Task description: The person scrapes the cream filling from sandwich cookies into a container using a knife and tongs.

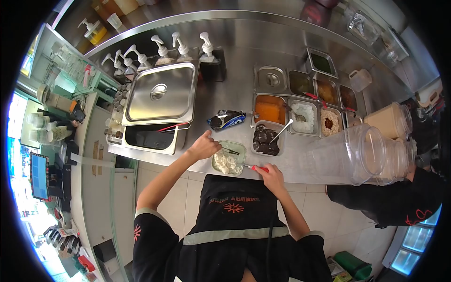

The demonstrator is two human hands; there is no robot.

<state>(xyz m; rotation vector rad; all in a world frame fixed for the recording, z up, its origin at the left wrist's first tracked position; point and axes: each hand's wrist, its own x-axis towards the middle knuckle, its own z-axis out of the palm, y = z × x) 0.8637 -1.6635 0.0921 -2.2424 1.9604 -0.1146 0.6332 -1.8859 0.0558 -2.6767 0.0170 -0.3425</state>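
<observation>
On the counter's front edge stands a pale green plastic container (242, 157) with a white, creamy mass (226, 162) inside. My left hand (205, 146) is at its left rim, fingers closed; a thin dark-and-metal piece (230, 151) runs from near those fingers across the container. Whether I grip that piece or the rim, I cannot tell. My right hand (270, 176) is wrapped around a red-handled utensil (257, 168), whose metal end points at the container's right side. Just beyond lies an opened blue packet of dark cookies (227, 120). Right of the container, a clear tub (267, 139) holds dark cookies and a spoon.
Lidded steel pan (161, 91) and several pump bottles (206, 49) stand at left and back. Steel topping pans, one with orange sauce (269, 109), sit right of centre. Large clear plastic containers (347, 152) lie at right, beside another person's dark clothing (390, 203).
</observation>
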